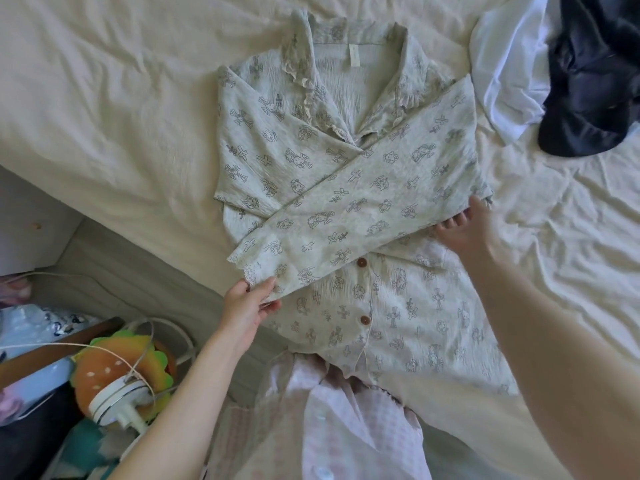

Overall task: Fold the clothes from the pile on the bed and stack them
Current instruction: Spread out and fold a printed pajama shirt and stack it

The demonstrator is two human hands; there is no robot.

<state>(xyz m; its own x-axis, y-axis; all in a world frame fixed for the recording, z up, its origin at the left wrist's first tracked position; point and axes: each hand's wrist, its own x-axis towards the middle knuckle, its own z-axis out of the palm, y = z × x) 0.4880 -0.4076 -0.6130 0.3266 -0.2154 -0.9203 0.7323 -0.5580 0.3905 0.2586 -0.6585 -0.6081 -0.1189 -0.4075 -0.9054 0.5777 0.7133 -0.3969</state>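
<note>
A pale grey-green printed pyjama shirt (349, 216), with a lace-edged collar and brown buttons, is spread front-up on the cream bed sheet (104, 109) close to the bed's near edge, one long sleeve (360, 206) laid diagonally across its chest. A white garment (509, 71) and a dark navy garment (588, 77) are heaped at the far right, seemingly the unfolded pile.

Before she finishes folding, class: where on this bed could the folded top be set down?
Bare cream sheet lies left of the printed pyjama top, and right of it below the dark navy garment. Crowded: the top-right corner with the white cloth, and the near edge with the pink checked garment.
</note>
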